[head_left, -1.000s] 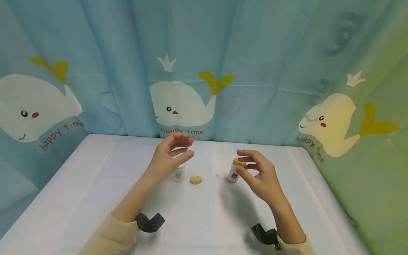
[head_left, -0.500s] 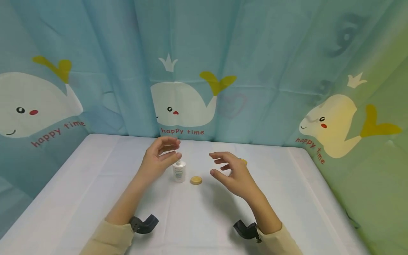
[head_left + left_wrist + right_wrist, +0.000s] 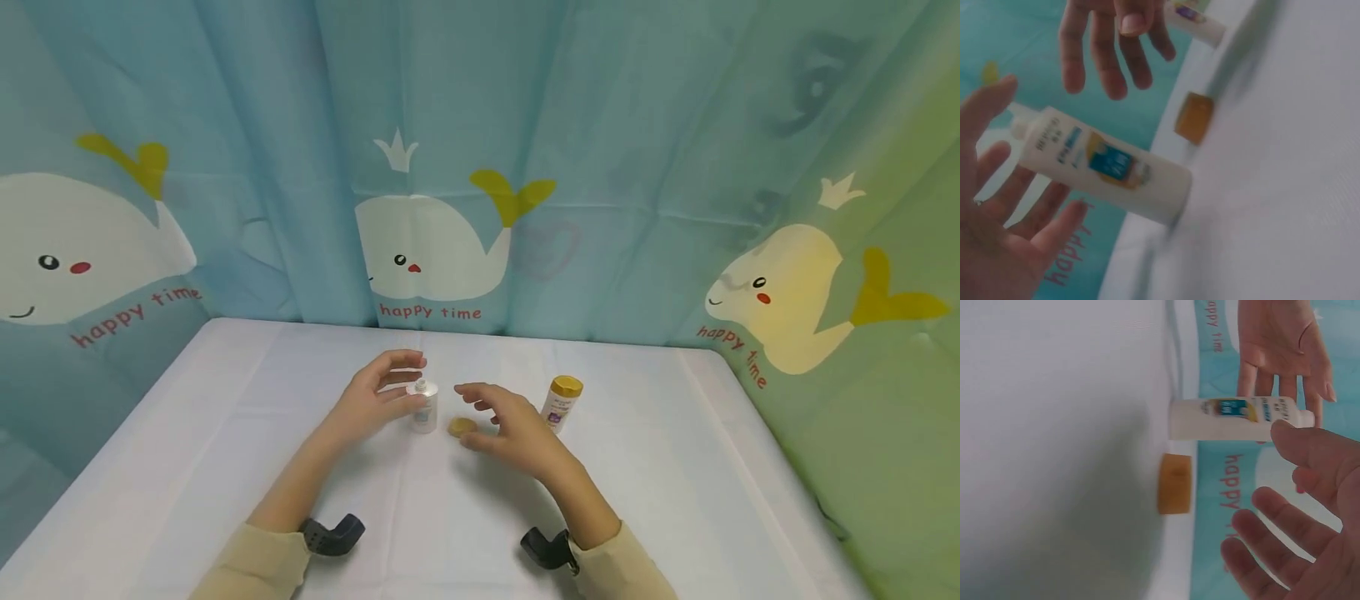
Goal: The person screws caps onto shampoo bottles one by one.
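A white bottle (image 3: 427,415) without a cap on its narrow neck stands upright on the table. My left hand (image 3: 372,402) is beside it, thumb and fingers spread around its upper part; in the left wrist view a gap shows between the thumb and the bottle (image 3: 1110,165). Just right of that bottle a gold cap (image 3: 461,427) lies on the table. Above and close to the cap is my right hand (image 3: 517,432), its fingers loosely bent and holding nothing, as the right wrist view of the cap (image 3: 1175,484) also shows.
Behind my right hand stands a second white bottle (image 3: 561,402) with a gold lid, partly covered by the hand. A white cloth covers the table (image 3: 660,467). Blue and green curtains (image 3: 637,167) with whale prints hang along its back and sides.
My right hand has moved left from the gold-lidded bottle to the cap, uncovering that bottle. My left hand has shifted slightly left and come down beside the capless bottle.
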Demonstrator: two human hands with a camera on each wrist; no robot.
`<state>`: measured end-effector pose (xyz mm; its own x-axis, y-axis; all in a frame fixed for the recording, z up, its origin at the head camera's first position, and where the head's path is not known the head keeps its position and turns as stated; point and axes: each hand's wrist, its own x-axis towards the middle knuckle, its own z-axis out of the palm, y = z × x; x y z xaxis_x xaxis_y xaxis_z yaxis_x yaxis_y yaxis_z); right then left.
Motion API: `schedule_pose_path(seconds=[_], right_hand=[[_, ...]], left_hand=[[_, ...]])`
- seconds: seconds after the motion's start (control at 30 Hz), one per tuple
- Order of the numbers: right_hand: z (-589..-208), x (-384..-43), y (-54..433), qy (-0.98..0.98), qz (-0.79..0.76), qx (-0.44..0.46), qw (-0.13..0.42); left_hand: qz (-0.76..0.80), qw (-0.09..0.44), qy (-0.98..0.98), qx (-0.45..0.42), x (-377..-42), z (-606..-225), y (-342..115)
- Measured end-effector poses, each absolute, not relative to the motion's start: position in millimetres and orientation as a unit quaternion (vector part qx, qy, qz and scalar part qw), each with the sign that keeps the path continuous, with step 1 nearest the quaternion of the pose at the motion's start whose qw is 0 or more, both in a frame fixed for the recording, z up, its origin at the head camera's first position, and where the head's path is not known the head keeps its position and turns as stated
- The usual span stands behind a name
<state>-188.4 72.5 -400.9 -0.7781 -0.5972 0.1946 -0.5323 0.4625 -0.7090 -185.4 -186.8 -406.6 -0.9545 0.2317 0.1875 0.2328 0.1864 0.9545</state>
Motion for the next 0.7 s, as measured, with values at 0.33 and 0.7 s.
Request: schedule_pose_path(seconds=[0.33, 0.7], right_hand=[[-418.6, -190.2, 64.3, 0.905, -0.274, -0.319, 0.055], [-425.1, -190.2, 66.8, 0.918, -0.213, -0.330, 0.057]], left_hand=[[-0.580, -0.064, -0.798, -0.148, -190.5, -432.0, -188.3], [-0.537, -0.077, -0.824, -0.161, -189.2, -440.4, -183.8]])
